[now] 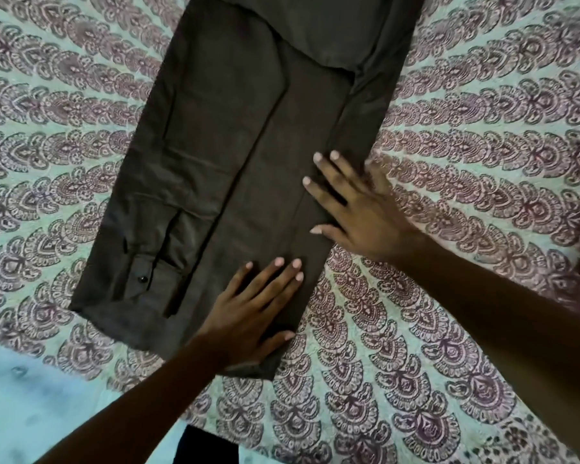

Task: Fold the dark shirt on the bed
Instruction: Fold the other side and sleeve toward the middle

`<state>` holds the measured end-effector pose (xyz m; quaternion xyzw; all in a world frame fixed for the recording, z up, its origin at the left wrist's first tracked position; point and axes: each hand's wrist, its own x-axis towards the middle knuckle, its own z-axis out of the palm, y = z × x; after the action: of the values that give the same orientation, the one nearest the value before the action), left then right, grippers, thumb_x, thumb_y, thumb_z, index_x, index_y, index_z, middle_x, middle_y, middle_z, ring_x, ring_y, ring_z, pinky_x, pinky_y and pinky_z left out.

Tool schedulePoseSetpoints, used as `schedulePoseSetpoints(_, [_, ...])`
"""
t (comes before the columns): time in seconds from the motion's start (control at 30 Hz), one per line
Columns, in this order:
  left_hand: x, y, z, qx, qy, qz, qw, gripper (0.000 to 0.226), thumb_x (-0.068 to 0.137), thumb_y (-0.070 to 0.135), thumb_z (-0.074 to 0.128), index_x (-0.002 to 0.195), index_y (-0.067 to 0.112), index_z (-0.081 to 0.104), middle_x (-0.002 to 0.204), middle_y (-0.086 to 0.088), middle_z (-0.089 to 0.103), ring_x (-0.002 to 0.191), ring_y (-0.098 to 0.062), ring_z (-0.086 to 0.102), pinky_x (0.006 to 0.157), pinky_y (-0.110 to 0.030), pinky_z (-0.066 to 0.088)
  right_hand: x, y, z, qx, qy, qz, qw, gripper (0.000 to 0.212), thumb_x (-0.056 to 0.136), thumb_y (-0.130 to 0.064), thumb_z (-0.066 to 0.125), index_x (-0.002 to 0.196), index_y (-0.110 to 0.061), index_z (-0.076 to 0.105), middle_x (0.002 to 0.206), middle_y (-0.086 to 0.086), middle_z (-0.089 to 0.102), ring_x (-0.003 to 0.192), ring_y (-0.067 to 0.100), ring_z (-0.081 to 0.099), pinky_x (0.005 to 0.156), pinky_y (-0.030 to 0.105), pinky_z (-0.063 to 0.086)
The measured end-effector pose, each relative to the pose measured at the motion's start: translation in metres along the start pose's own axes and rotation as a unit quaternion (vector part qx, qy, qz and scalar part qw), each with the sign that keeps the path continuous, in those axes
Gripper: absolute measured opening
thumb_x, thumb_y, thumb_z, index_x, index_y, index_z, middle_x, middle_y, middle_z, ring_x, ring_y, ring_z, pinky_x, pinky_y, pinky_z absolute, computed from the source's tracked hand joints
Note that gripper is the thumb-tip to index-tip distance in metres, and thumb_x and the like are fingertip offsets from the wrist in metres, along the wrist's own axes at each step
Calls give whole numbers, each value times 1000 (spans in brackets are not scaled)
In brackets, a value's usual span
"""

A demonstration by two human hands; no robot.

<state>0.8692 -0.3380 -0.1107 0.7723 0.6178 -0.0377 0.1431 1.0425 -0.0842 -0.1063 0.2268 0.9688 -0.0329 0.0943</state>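
Just 1 view, head-worn and wide-angle, looking steeply down at the bed (482, 128) from close above. The shirt (248, 128) fills the middle and gets cut off at the top edge. The arms come in from the bottom-left and the lower right, with the left hand (248, 313) and right hand (358, 212) near mid-frame. The sheet's pattern curves toward the edges.
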Motion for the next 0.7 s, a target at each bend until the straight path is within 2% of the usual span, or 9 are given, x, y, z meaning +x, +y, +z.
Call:
schedulePoseSetpoints(0.13, [-41, 7, 13, 0, 5, 13, 1000, 77, 100, 64, 38, 164, 23, 22, 173, 1, 15, 159, -22, 17, 122, -53, 27, -32, -72, 16, 48, -6, 30, 998, 75, 102, -67, 34, 164, -26, 22, 174, 9, 7, 161, 31, 7, 121, 61, 19])
schedulePoseSetpoints(0.23, [-60, 10, 18, -9, 7, 24, 1000, 73, 103, 63, 36, 163, 26, 22, 172, 0, 15, 159, -24, 18, 123, -52, 25, -59, -113, 20, 58, -2, 58, 997, 68, 106, -59, 30, 165, -27, 22, 174, 10, 7, 160, 35, 7, 121, 63, 18])
schedulePoseSetpoints(0.33, [-82, 6, 21, -16, -4, 48, 999, 71, 104, 61, 34, 164, 25, 21, 172, -1, 16, 159, -26, 17, 122, -54, 26, -77, -138, 21, 47, -13, 3, 999, 60, 107, -49, 29, 164, -27, 24, 174, 10, 8, 160, 35, 9, 118, 63, 23])
schedulePoseSetpoints(0.43, [-98, -1, 20, -29, -25, 78, 996, 67, 106, 59, 27, 164, 26, 18, 173, -2, 12, 159, -26, 13, 122, -55, 25, -77, -125, 20, 29, -22, -53, 998, 58, 107, -47, 33, 163, -33, 27, 174, 6, 12, 160, 28, 13, 115, 61, 25])
schedulePoseSetpoints(0.47, [-101, -4, 19, -29, -29, 85, 996, 67, 107, 59, 27, 164, 26, 17, 173, -3, 11, 159, -27, 13, 123, -54, 25, -72, -112, 18, 20, -24, -47, 998, 58, 107, -50, 33, 163, -37, 25, 174, 4, 11, 160, 26, 14, 116, 61, 25])
schedulePoseSetpoints(0.53, [-105, -9, 18, -20, -34, 101, 994, 68, 106, 58, 30, 164, 25, 20, 173, -5, 11, 159, -29, 13, 123, -54, 22, -59, -85, 13, 26, -37, 18, 999, 61, 105, -57, 31, 163, -41, 19, 175, 2, 4, 160, 26, 11, 117, 64, 24])
schedulePoseSetpoints(0.6, [-105, -11, 15, -16, -19, 121, 992, 64, 106, 56, 30, 161, 21, 31, 171, -8, 19, 158, -31, 21, 122, -51, 21, -48, -65, 7, 45, -35, 94, 994, 63, 105, -59, 30, 164, -40, 18, 175, 2, 1, 161, 27, 7, 120, 64, 21])
schedulePoseSetpoints(0.63, [-101, -11, 12, -18, 2, 125, 992, 60, 106, 52, 31, 156, 19, 41, 168, -10, 30, 154, -32, 31, 120, -48, 26, -44, -60, 4, 45, -21, 113, 992, 63, 105, -58, 30, 164, -37, 20, 175, 4, 3, 161, 28, 7, 121, 62, 20])
schedulePoseSetpoints(0.7, [-84, -7, 2, -41, 66, 92, 993, 50, 105, 43, 40, 141, 14, 59, 148, -11, 57, 133, -30, 58, 105, -42, 43, -37, -60, 3, 24, -7, 91, 996, 63, 107, -56, 29, 164, -30, 23, 174, 6, 8, 161, 28, 10, 123, 59, 20])
